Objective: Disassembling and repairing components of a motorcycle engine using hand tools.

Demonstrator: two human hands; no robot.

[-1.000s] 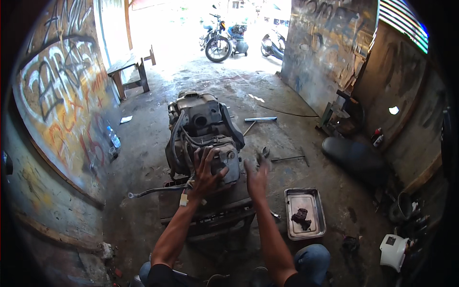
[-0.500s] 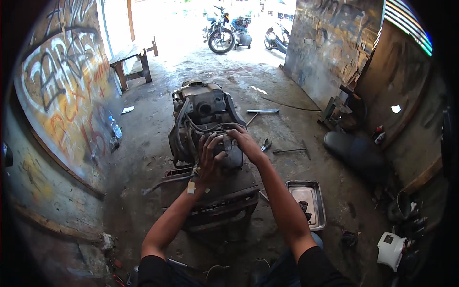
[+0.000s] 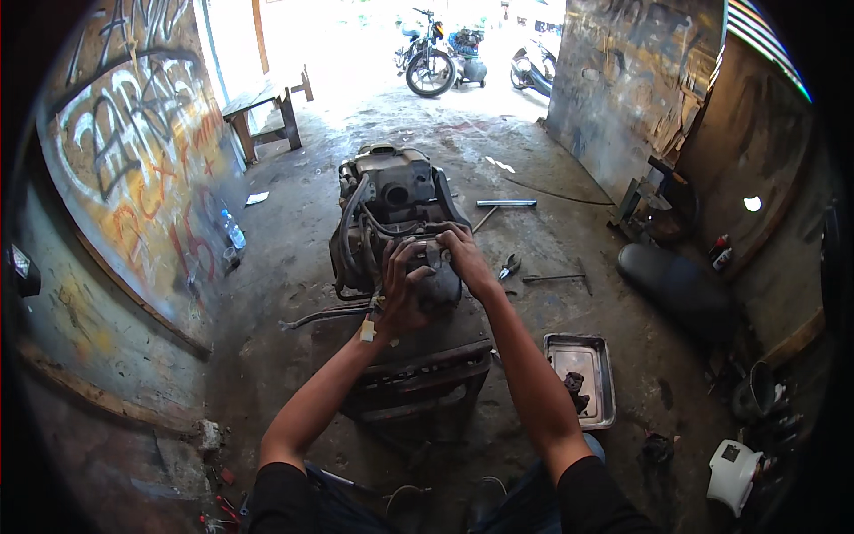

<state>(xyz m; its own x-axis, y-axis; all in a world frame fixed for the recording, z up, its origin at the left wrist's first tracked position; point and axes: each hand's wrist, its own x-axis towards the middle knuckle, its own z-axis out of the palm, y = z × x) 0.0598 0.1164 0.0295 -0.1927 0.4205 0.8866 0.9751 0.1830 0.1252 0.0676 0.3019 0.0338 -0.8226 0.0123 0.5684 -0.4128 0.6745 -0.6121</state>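
Touching the dark engine (image 3: 400, 214) with both hands, I work at its near end. My left hand (image 3: 405, 294) lies on the left of this end, and its fingers (image 3: 400, 256) are a little apart and bent over the casing (image 3: 439, 287). My right hand (image 3: 471, 265) is on the right side, with its fingers curved over the upper edge, so that some casing shows between my hands. The engine is directly under my fingers, but I cannot tell whether they grip it or only rest there. It sits on a low bench (image 3: 418, 378). To the right, on the floor (image 3: 498, 427), are pliers (image 3: 510, 267) and a metal tray (image 3: 578, 356).
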